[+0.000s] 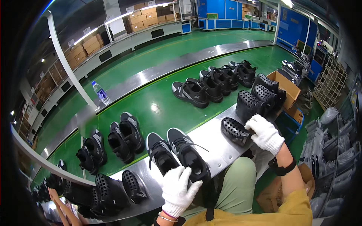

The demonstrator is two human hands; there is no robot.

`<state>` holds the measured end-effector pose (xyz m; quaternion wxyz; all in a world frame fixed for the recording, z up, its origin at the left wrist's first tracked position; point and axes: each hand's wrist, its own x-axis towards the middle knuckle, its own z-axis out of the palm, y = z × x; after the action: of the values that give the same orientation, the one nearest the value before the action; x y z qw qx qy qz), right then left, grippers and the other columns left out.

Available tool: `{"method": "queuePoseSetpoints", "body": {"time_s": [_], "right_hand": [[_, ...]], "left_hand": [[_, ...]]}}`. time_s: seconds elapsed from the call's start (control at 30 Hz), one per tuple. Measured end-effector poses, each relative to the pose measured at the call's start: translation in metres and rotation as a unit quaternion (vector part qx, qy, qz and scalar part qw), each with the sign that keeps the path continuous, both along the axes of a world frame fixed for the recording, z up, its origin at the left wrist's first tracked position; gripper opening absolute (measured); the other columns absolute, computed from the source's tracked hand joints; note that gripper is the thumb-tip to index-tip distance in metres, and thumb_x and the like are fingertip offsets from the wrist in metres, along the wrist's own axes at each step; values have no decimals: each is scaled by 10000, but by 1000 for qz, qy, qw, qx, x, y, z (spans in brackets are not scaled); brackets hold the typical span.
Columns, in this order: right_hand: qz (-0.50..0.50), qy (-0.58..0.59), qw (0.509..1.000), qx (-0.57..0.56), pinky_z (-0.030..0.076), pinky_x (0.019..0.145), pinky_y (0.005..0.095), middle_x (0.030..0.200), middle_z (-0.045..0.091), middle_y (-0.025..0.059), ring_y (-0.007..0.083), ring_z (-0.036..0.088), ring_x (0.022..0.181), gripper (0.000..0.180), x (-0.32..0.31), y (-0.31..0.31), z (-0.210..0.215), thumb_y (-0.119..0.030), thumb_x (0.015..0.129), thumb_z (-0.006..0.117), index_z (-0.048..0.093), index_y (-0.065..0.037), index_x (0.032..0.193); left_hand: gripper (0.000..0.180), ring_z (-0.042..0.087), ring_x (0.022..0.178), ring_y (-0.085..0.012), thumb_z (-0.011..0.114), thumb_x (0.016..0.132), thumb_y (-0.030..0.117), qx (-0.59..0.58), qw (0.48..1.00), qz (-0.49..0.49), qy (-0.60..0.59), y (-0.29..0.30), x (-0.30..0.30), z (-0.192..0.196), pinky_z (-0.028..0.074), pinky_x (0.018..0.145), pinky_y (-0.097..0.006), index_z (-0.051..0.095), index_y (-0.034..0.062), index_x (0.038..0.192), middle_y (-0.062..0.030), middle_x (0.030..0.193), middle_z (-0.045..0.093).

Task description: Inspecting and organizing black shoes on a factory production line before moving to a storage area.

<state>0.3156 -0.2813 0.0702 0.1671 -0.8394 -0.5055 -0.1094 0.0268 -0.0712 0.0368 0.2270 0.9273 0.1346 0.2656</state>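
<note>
In front of me stands a pair of black sneakers with grey toes, a left one [162, 154] and a right one [184, 148], laces loose. My left hand [177, 192], in a white knitted glove, is at their heels. Its thumb and forefinger close on the right sneaker's heel edge, and the glove hides the left sneaker's heel. My right hand [266, 135], gloved too, has its fingers curled on the end of a black perforated shoe form [234, 130] lying at the bench edge. Several more such forms [250, 103] stand just beyond it.
More black sneakers stand in pairs on the green surface, at left [126, 137] and farther right [192, 92]. Another perforated form [132, 186] lies left of my left hand. A cardboard box [288, 88], a water bottle [100, 93] and a white post [68, 60] are around. Another person's arms [60, 205] show at lower left.
</note>
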Motion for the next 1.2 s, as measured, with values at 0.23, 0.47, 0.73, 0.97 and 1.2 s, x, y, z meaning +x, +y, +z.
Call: {"method": "queuePoseSetpoints", "body": {"time_s": [0.23,0.47,0.73,0.97,1.2], "right_hand": [[-82,79,976,-185,507,805,444,983,550,154,367,604,901,311,11,21,-26,-8,726,609,605,-144,1005],[-58,58,971,-224,503,782,443,966,546,159,376,601,895,264,7,17,-15,1,739,583,594,-115,976],[18,34,999,-34,496,733,418,920,537,123,357,584,868,287,-43,14,45,78,639,623,557,-82,868],[331,188,924,26,516,797,392,1032,613,156,374,601,965,366,-138,72,61,12,636,681,606,-68,986],[170,350,919,61,453,976,371,1296,576,177,275,573,1159,601,-190,95,34,-129,822,710,479,0,1362]], "left_hand": [[524,556,1030,-366,794,716,269,13,1000,6,5,5,-6,-3,433,921,-443,606,9,1130,-173,1104,597],[510,567,1016,-366,792,720,267,8,1000,-2,-7,7,-9,-6,443,919,-437,608,10,1120,-177,1097,601],[531,596,1006,-372,815,705,194,-108,985,0,-134,13,-16,11,459,922,-442,598,-9,1146,-201,1078,619],[937,523,1196,-255,811,722,151,-621,752,-147,-165,24,-11,24,441,1007,-392,262,37,1474,-133,1311,519],[769,547,1072,-195,761,807,295,-574,776,69,-252,13,-9,53,475,911,-316,355,31,1404,-112,1159,558]]}}
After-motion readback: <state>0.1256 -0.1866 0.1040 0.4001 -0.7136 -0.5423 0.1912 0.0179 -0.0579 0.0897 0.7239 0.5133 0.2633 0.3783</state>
